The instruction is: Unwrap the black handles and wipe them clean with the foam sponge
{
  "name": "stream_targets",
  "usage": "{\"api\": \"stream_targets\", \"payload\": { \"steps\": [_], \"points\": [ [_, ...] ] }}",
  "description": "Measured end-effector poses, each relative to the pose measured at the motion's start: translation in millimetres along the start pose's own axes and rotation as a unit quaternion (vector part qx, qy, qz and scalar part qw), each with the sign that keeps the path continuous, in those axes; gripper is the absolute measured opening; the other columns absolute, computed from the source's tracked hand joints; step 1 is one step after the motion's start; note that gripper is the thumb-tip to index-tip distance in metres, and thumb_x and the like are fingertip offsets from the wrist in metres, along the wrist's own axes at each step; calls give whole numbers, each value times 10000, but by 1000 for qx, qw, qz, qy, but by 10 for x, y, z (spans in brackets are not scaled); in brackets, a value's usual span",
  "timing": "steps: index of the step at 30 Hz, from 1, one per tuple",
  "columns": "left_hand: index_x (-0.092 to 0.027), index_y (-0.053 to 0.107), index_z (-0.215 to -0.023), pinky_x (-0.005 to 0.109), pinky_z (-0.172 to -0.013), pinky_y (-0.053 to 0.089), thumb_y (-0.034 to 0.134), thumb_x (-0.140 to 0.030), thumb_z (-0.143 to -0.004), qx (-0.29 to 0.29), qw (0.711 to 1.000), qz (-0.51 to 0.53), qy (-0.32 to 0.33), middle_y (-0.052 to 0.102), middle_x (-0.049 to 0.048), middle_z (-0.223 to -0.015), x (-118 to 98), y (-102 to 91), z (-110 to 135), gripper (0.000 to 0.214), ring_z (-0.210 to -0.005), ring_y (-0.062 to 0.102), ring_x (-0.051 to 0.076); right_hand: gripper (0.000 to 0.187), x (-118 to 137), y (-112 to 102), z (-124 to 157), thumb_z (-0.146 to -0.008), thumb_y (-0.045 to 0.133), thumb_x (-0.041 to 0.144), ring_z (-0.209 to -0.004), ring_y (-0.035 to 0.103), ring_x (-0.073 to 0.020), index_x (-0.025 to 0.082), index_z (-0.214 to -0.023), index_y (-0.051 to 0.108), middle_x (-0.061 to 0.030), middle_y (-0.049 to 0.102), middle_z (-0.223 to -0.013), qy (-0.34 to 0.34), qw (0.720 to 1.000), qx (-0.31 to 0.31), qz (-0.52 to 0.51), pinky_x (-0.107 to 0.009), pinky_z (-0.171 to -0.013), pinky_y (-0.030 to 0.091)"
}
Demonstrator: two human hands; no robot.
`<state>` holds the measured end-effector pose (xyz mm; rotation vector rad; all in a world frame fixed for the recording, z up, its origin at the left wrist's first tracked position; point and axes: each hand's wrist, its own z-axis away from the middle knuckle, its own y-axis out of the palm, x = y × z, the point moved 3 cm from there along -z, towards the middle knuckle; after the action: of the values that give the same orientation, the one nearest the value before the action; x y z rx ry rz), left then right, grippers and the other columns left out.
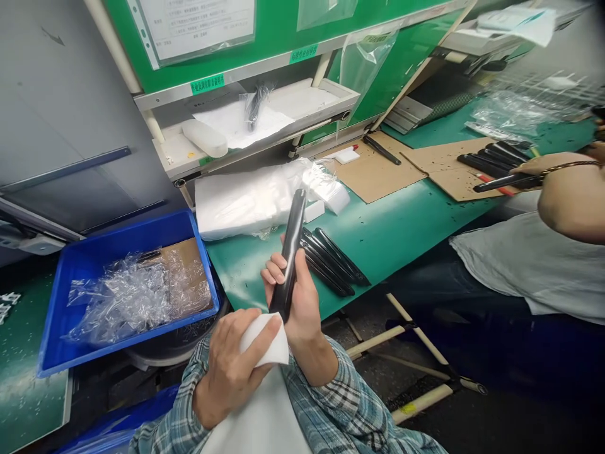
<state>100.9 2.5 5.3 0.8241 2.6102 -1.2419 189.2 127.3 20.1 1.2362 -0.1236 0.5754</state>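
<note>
Within the curled right hand [299, 301] a black strip [292, 232] is clasped, its base touched by the left hand's [225, 373] pinched white wipe [270, 345].

Near left sits a blue bin [108, 243] heaped with crumpled clear wrap [137, 293]. Beyond it a stack of white foam sheets [246, 202] lies on the green table [401, 227], with a row of black strips [333, 260] just to its right. Farther right, cardboard [378, 173] lies by a co-worker's arm [567, 195].

The white cloth [267, 343] hides the black strip's [292, 239] lower end; the edge crops the co-worker [520, 258].
</note>
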Motion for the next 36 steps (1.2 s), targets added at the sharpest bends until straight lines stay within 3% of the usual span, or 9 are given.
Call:
{"api": "stream_targets", "payload": {
  "steps": [6,17,24,27,29,33,36],
  "points": [
    [-233,522,-1682,384,-1026,523,419,-356,-1189,-4,1000,12,-4,668,166,-1312,-12,-17,-40,518,-1185,668,280,330,37,37,42,-974,857,473,-578,365,-86,260,-929,609,69,405,-790,2,1000,12,22,-184,-575,483],
    [-234,495,-1696,384,-1039,500,422,-344,-1192,6,1000,12,-6,617,166,-1349,-8,-31,-56,521,-1222,634,285,498,-37,-1,89,-937,853,601,-605,365,-106,226,-770,572,51,408,-740,42,996,26,75,-182,-554,471],
    [-220,463,-1716,394,-1073,491,419,-321,-1194,7,1000,17,0,585,173,-1380,-19,-78,12,534,-1260,608,286,458,-24,58,137,-966,844,556,-600,394,-92,223,-778,593,51,429,-743,29,997,44,60,-168,-573,482],
    [-210,492,-1696,390,-1059,511,389,-361,-1202,19,999,35,13,611,169,-1363,0,-69,100,527,-1245,627,274,305,27,77,63,-1018,819,425,-580,395,-77,227,-875,636,56,455,-771,29,998,47,3,-161,-587,500],
    [-203,506,-1685,386,-1032,541,365,-381,-1205,18,997,65,31,628,167,-1337,13,-72,167,532,-1222,646,265,159,55,84,7,-1108,693,364,-565,405,-75,232,-1020,678,55,462,-786,39,997,43,-41,-168,-592,512],
    [-202,486,-1698,383,-1019,589,468,-343,-1181,-12,995,100,7,611,178,-1354,50,-112,217,536,-1237,656,267,271,53,81,-44,-1203,450,350,-550,438,-84,210,-1218,681,49,449,-779,67,994,25,-83,-185,-570,516],
    [-217,447,-1719,379,-1022,599,548,-359,-1158,-21,996,91,-13,615,177,-1365,49,-125,169,587,-1246,658,271,207,24,70,-40,-1185,509,344,-548,438,-87,228,-1188,680,51,446,-780,72,993,18,-89,-188,-562,515]
  ]
}}
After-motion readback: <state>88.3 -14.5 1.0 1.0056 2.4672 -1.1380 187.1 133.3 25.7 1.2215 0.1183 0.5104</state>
